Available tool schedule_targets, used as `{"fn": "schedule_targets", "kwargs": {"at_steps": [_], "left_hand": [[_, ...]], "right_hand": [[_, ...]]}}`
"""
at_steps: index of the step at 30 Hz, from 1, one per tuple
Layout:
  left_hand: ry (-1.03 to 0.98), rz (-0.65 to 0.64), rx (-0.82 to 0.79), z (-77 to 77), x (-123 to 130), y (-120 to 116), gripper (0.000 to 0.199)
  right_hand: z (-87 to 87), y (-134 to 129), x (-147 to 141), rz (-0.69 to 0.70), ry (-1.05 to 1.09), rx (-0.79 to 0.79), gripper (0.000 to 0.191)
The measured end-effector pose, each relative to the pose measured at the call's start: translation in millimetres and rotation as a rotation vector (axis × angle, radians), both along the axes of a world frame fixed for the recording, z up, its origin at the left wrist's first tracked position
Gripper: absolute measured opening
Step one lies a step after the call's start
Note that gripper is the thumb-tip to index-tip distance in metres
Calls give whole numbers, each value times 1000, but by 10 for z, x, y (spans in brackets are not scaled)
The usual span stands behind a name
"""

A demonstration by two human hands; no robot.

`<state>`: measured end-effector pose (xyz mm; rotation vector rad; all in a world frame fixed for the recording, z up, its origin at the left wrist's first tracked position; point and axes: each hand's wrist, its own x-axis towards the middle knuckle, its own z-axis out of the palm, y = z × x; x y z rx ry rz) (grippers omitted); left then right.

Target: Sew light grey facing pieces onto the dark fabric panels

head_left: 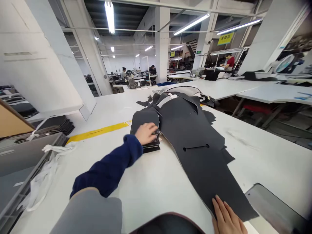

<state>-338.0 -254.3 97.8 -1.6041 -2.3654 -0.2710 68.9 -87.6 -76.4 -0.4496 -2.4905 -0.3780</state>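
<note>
My left hand (146,133), in a navy sleeve cover, reaches out over a stack of small dark grey cut pieces (145,118). Its fingers are apart, slightly blurred, at the stack's right edge; whether they touch it I cannot tell. Beside that stack lies a pile of large dark grey fabric panels (195,130). The top panel has a slit with a round hole at each end. Flat on the near end of this panel rests my right hand (227,217), its fingers stretched out. White strips lie on the far part of the pile.
On the white table (146,188), a phone (275,208) lies at the right. A grey crate (31,162) with dark pieces and white straps stands left, near yellow tape (102,130). A pillar (48,58) rises behind. People work at machines farther back.
</note>
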Motion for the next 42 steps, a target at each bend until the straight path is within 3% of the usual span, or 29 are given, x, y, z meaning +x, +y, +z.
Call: {"fn": "schedule_targets", "kwargs": {"at_steps": [1, 3, 7, 17, 21, 24, 27, 30, 33, 35, 37, 39, 42], "left_hand": [[-17, 108, -59, 79, -223, -119, 49], [-70, 183, -201, 151, -567, -286, 50], [-110, 103, -338, 154, -874, -372, 43], [-5, 54, -465, 133, -905, -330, 52], [193, 98, -400, 322, -759, -213, 38], [299, -7, -254, 602, -396, 186, 29], [347, -399, -88, 667, 407, 821, 30], [333, -977, -104, 316, 1561, 1356, 29], [261, -1372, -218, -300, 2599, 1573, 23], [147, -1443, -253, -695, 3026, 1594, 22], [3, -1375, -252, -990, 3228, 1590, 31], [-96, -1262, -252, -1158, 3279, 1602, 50], [-103, -1173, -292, -1216, 3270, 1659, 59]], "right_hand": [[22, -34, -20, -10, -6, -4, 68], [42, -94, -43, -22, -17, -1, 67], [9, -175, 19, -48, -35, -25, 64], [-78, -382, 345, -120, 17, -58, 43], [-88, -488, 453, -210, -27, -86, 44], [-56, -594, 492, -245, -65, -110, 48], [-11, -732, 497, -274, -60, -209, 51], [41, -917, 504, -303, -2, -300, 52], [111, -1125, 543, -336, 89, -354, 53], [154, -1242, 589, -377, 173, -393, 49], [175, -1322, 643, -422, 222, -428, 40], [168, -1361, 689, -439, 210, -445, 33], [121, -1374, 722, -423, 135, -431, 36]]}}
